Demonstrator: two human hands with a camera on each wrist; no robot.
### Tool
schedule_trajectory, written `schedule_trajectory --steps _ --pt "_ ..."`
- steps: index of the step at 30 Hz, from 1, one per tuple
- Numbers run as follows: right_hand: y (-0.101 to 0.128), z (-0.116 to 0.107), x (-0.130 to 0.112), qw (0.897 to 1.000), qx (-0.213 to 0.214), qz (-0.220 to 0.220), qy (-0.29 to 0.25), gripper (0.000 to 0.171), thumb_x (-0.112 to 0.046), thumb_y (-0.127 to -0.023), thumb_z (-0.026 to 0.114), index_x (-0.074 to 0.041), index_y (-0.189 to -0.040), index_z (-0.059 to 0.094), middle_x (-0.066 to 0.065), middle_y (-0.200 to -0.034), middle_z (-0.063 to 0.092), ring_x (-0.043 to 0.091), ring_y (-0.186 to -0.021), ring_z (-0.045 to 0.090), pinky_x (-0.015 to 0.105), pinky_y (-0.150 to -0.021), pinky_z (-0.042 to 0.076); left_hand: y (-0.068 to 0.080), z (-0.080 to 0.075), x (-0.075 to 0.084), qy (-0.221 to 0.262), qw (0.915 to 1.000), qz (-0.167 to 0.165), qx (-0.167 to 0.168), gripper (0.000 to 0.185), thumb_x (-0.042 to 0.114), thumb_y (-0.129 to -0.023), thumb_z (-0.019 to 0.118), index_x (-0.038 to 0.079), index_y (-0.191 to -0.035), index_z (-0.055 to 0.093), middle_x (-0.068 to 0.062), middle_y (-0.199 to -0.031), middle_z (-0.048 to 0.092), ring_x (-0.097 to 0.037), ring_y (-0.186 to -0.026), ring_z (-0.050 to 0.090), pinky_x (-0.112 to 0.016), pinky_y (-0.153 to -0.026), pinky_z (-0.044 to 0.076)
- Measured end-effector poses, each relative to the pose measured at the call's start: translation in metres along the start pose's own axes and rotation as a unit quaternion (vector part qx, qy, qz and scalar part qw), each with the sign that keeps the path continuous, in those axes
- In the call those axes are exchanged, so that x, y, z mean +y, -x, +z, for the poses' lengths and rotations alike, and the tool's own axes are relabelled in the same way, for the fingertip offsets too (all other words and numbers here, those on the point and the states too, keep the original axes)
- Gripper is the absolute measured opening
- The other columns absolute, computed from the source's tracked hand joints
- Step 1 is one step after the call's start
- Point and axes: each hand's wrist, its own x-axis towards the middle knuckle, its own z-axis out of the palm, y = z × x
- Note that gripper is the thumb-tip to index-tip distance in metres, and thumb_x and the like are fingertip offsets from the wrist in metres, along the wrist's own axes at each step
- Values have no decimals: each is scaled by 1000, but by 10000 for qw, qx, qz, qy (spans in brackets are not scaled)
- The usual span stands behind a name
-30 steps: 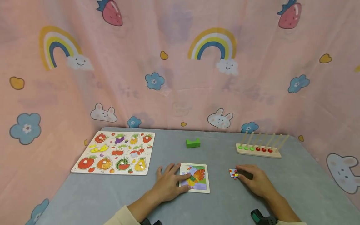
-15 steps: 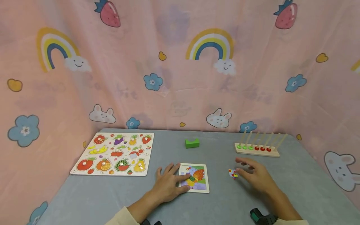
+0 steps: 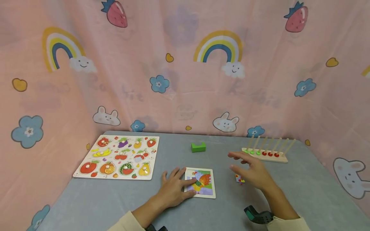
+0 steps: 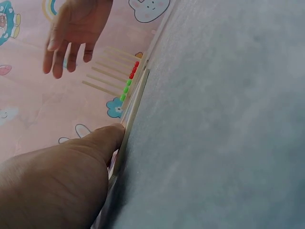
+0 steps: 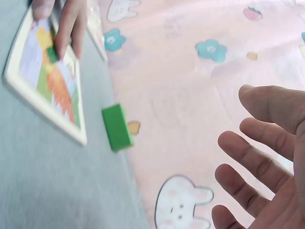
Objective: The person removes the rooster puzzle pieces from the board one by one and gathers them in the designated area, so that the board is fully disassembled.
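My left hand point(image 3: 173, 191) rests on a small framed jigsaw puzzle point(image 3: 213, 186) with a colourful picture, its fingertips and thumb on the left part. In the right wrist view, the fingers point(image 5: 64, 38) lie straight over the picture. A small patterned jigsaw piece point(image 3: 239, 180) lies on the table right of the frame. Raised just beyond that piece, my right hand point(image 3: 254, 171) has its fingers apart and partly covers it from above. Nothing is in its grasp in the right wrist view, where the spread fingers point(image 5: 238, 148) show.
A fruit knob board point(image 3: 115, 158) lies at the left of the grey table point(image 3: 225, 211). Farther back stands a green notched block point(image 3: 198, 147). The pegged wooden rack point(image 3: 283, 158) with green and red beads is behind my right hand. A pink printed curtain point(image 3: 185, 96) hangs behind.
My right hand has come away from beside the jigsaw piece, rising and shifting left with its fingers spreading. The piece stays on the table. My left hand keeps its place.
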Motion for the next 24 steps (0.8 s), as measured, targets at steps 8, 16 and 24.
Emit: schedule_trajectory --steps 8,16,24 --pt "-9 6 -41 9986 -30 -303 -421 39 -9 -77 64 -6 -115 55 8 -108 56 24 -95 48 38 -74 37 1 -1 0 -44 10000 0 47 48 66 -74 43 42 -114 54 -8 -133 36 -33 -120 27 -64 -83 9" --pt "-16 29 -15 9983 -112 -352 -450 40 -22 -79 64 -16 -117 55 -1 -109 55 15 -96 46 43 -75 37 1 0 1 -69 9999 -25 70 48 66 -74 42 42 -114 54 -7 -132 37 -33 -119 29 -64 -83 9" --pt "-23 52 -7 9967 -190 -411 -679 38 -25 -78 65 -18 -114 56 0 -105 57 19 -94 48 45 -74 38 0 -1 1 -105 9999 2 100 46 65 -74 44 42 -113 55 -5 -132 36 -33 -119 29 -64 -82 10"
